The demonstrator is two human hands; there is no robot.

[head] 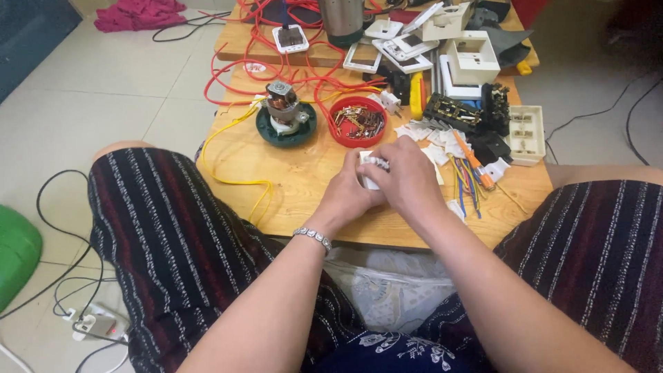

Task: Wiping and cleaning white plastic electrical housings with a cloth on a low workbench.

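Two hands meet near the middle of the frame, over the low wooden table (304,200). The left hand (345,197), with a silver chain bracelet (313,239) on its wrist, and the right hand (407,181) both close around a small white plastic switch part (369,168), pinching it between them just above the tabletop. Just right of the hands lie short coloured wire bits (466,179) and an orange-handled screwdriver (473,162). A little farther up sits a round red bowl of small metal pieces (357,121), with a small motor on a dark green round base (285,117) to its left. Red wires (276,69) loop across the top, near white plastic switch boxes (473,59).
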